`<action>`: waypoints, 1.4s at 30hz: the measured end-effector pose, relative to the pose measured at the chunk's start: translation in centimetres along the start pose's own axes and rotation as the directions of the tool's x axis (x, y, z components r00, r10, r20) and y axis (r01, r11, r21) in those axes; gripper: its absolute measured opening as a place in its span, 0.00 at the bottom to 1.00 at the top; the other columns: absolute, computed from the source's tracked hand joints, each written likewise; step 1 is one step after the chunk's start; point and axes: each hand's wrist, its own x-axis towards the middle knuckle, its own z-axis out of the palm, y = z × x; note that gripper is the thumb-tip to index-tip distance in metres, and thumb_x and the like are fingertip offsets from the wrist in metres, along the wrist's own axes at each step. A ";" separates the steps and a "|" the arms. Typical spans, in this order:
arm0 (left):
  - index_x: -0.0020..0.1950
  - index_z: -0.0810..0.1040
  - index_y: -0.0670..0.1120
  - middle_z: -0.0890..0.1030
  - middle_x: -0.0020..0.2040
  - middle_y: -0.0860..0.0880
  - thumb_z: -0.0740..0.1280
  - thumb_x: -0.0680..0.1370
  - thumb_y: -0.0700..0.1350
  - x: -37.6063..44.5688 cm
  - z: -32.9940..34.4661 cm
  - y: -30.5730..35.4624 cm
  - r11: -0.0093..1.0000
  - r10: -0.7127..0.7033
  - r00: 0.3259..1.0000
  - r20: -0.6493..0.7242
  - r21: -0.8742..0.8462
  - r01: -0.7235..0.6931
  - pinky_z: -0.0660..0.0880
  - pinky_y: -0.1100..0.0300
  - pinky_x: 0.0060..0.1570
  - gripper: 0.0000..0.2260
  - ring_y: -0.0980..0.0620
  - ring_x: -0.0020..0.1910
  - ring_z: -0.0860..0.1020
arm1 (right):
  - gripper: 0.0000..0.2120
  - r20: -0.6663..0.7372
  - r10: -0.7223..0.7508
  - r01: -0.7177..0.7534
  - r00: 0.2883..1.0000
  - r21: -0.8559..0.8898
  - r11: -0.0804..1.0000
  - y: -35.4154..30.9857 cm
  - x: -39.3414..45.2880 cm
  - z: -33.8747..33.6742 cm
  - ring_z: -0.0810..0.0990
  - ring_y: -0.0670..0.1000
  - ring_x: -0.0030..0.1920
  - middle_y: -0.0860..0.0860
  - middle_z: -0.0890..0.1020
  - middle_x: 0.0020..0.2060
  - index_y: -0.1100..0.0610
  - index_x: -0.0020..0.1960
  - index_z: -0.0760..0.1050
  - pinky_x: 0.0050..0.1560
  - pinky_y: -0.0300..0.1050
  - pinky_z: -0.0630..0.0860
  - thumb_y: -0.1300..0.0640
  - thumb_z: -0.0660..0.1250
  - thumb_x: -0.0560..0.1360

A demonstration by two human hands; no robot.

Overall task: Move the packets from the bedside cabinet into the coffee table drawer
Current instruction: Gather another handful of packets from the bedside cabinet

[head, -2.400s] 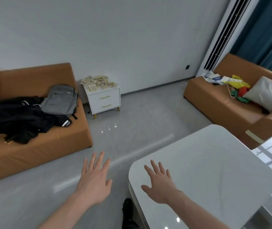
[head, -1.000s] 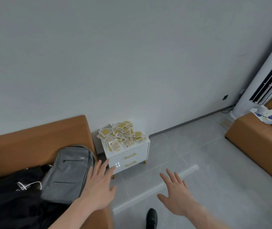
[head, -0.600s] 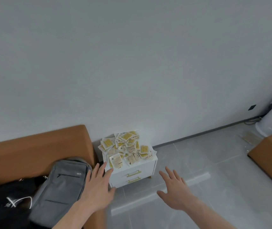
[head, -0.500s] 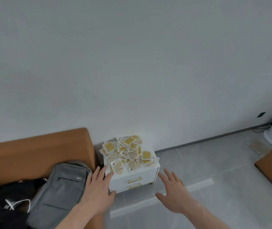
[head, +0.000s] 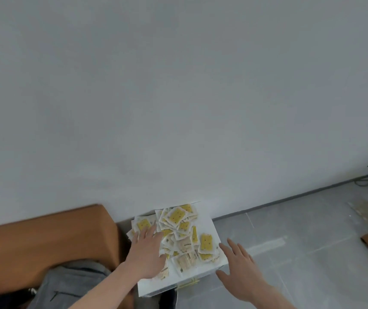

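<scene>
Left hand (head: pixel 148 253): flat, fingers spread over the packets (head: pixel 184 233) — grip open.
Right hand (head: pixel 240 273): spread, grip open, past the cabinet (head: pixel 209 221) edge — bare floor (head: pixel 301 253) beyond.

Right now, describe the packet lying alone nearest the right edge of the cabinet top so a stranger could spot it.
Find the white bedside cabinet against the wall, beside the brown sofa. Its top holds a heap of packets. The yellow packet lies face up at the heap's right fringe, just beyond the right hand fingertips; its neighbours below show pale printed backs.
</scene>
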 end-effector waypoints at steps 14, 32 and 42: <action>0.84 0.51 0.47 0.45 0.85 0.44 0.60 0.83 0.53 26.5 7.2 -0.6 1.000 -0.023 0.985 0.171 0.001 0.023 0.52 0.42 0.81 0.33 0.41 0.83 0.47 | 0.36 0.086 0.097 -0.099 0.992 0.020 0.995 2.2 21.6 3.7 0.46 0.54 0.84 0.47 0.45 0.85 0.46 0.85 0.46 0.83 0.53 0.52 0.44 0.61 0.83; 0.85 0.43 0.47 0.47 0.85 0.44 0.61 0.85 0.52 36.3 19.3 -3.6 0.996 -0.046 0.996 0.070 0.081 0.040 0.59 0.43 0.79 0.36 0.38 0.83 0.49 | 0.37 0.060 -0.033 0.033 0.998 -0.002 0.999 3.8 40.2 12.4 0.50 0.54 0.84 0.49 0.47 0.85 0.47 0.85 0.47 0.80 0.54 0.60 0.48 0.64 0.83; 0.82 0.61 0.56 0.65 0.81 0.54 0.67 0.78 0.36 34.7 19.2 -7.1 0.998 0.067 0.997 -0.035 0.021 -0.067 0.76 0.51 0.68 0.36 0.50 0.78 0.67 | 0.46 0.142 -0.180 0.192 0.973 -0.074 0.979 1.3 47.3 14.8 0.44 0.58 0.84 0.46 0.43 0.84 0.47 0.85 0.44 0.82 0.59 0.56 0.66 0.67 0.78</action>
